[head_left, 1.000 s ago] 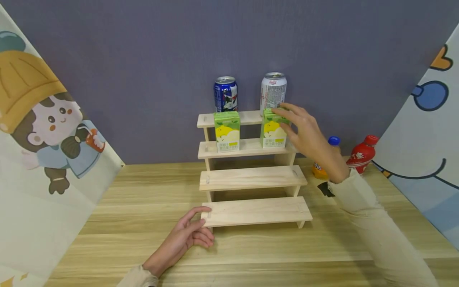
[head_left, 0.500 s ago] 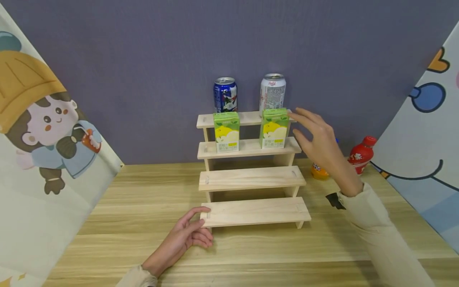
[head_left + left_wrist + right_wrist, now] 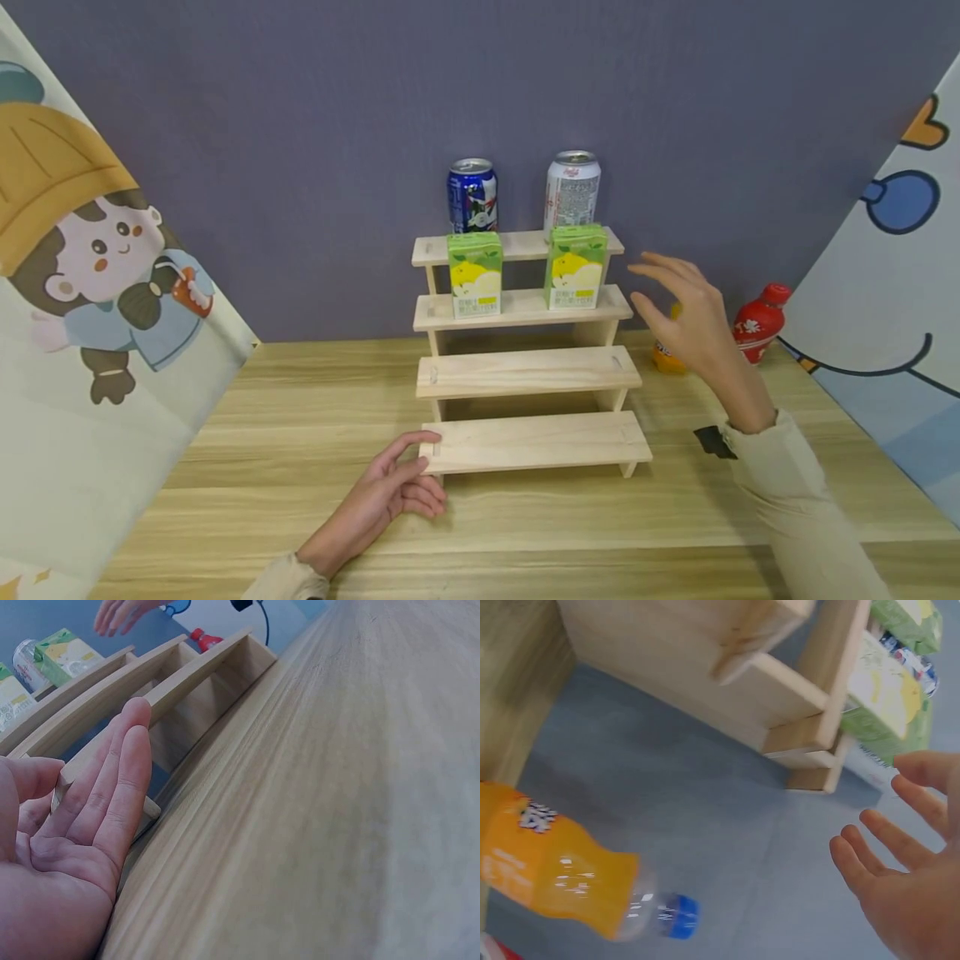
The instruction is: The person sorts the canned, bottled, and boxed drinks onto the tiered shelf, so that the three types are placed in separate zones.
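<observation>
A four-step wooden display stand (image 3: 528,371) stands on the table. My left hand (image 3: 382,492) pinches the left end of its lowest step between thumb and index finger, the other fingers below. In the left wrist view, those fingers (image 3: 112,787) lie beside the board's end. My right hand (image 3: 690,321) hovers right of the stand, fingers spread and holding nothing. It is nearest the orange soda bottle (image 3: 666,358), which it partly covers; the right wrist view shows the bottle's blue cap (image 3: 681,916). Two green juice boxes, one left (image 3: 476,275) and one right (image 3: 576,268), stand on the third step.
On the top step, behind the juice boxes, are a blue can (image 3: 472,198) and a white can (image 3: 572,192). A red bottle (image 3: 759,321) stands at the back right, near the printed side panel (image 3: 892,333). A dark wall (image 3: 337,208) rises behind.
My right hand has left the right juice box and moved right and down toward the orange soda bottle, its fingers spread. The left hand keeps its place on the lowest step.
</observation>
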Tool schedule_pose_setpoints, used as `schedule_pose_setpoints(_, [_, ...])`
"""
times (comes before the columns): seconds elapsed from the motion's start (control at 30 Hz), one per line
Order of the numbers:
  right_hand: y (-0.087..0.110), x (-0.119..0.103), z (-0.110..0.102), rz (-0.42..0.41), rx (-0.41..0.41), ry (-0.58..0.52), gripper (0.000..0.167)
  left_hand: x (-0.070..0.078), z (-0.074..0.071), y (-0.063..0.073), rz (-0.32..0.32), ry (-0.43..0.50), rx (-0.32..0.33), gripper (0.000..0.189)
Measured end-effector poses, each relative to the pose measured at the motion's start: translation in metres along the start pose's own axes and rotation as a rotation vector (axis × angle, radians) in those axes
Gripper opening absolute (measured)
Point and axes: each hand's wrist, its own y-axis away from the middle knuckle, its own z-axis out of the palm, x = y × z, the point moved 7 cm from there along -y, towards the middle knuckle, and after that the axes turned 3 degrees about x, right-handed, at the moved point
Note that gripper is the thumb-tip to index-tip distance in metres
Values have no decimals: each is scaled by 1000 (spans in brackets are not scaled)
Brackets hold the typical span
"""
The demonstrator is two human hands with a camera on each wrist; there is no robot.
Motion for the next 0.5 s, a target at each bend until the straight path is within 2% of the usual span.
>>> schedule_pose_setpoints(0.27, [12,30,1,56,19,47,34,1,1,0,6,-6,-18,44])
schedule_pose_setpoints(0.5, [18,61,-4,150,10,96,38,1,0,1,-2,-9,-15,43])
